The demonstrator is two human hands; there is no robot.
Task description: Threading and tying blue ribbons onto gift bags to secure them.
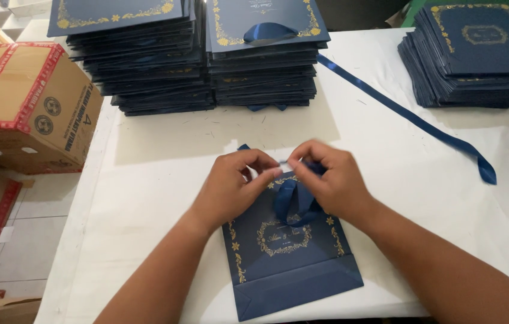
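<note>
Paper bag: a flat, folded navy gift bag (290, 264) with gold floral print lies on the white table (164, 180), right in front of the person, its folded bottom toward the near edge and its mouth pointing away.
Bag's long axis: it runs roughly away from the person, tilted a little, with the near end swung to the right.
Ribbon handle: a navy satin ribbon loop (293, 201) lies on the upper part of the bag, and its ends rise to the fingertips at the bag's mouth.
Left hand: the left hand (230, 186) rests over the bag's upper left corner, fingers curled, thumb and forefinger pinched shut on a ribbon end.
Right hand: the right hand (332, 180) covers the upper right corner, also curled, pinching the ribbon just beside the left fingertips; motion blur hides the exact grip.
Key relation: both hands meet at the far end of the bag, fingertips almost touching over its mouth; the bag's body stretches from them back toward the person, and neither hand is clearly the nearer.
Loose ribbon: a long navy ribbon strip (410, 117) lies diagonally across the table, well apart to the right.
Finished stacks: two tall stacks of like bags (146, 72) (263, 66) stand at the far edge, and a third stack (476, 60) sits far right.
Cardboard box: a brown carton (26, 108) with red tape stands left of the table.
</note>
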